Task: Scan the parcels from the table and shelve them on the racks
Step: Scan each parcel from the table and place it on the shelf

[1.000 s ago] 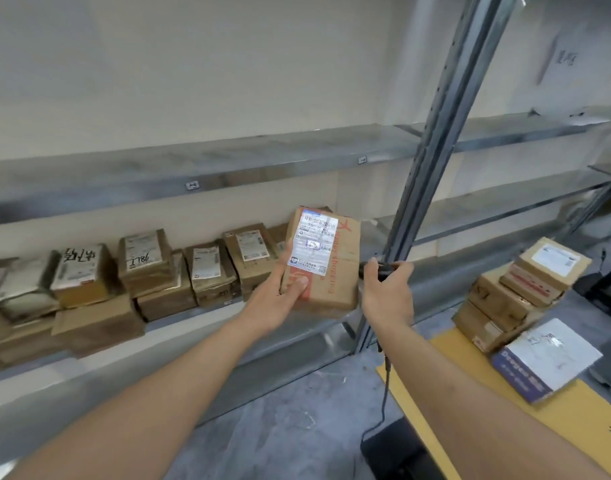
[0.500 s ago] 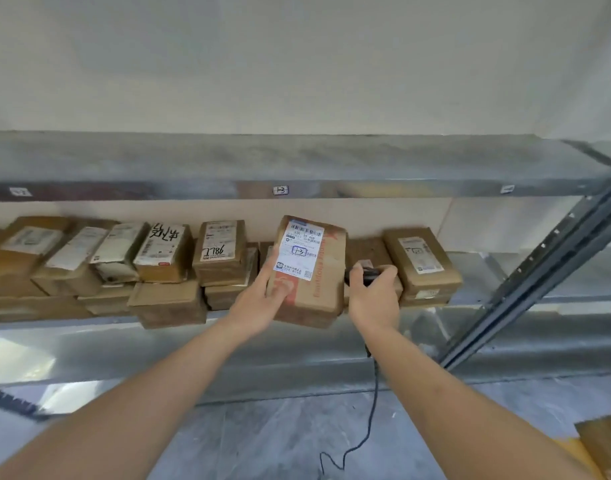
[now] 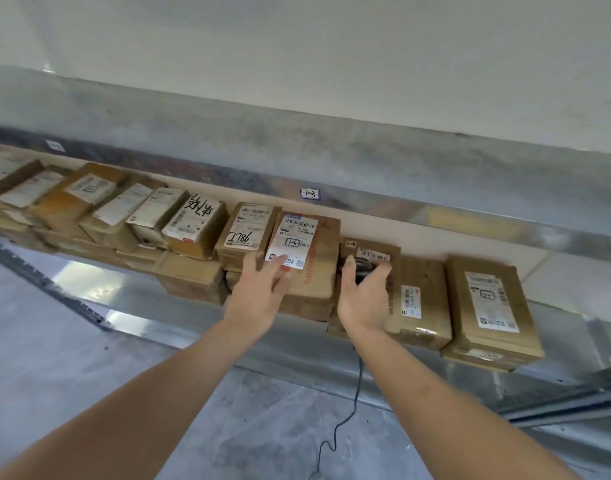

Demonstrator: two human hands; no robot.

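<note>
Pressing our left hand, fingers straight, on the labelled parcel on the shelf, we grip the scanner with our right hand.

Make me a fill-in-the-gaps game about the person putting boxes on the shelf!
1. The left hand touches the white ____ on the brown parcel.
2. The right hand holds a black ____ with a cable hanging down.
3. The tag on the shelf edge above the parcel reads ____.
4. The box left of the parcel has ____ written upside down in black marker.

Missing words: label; scanner; 1-3; 98L
</note>
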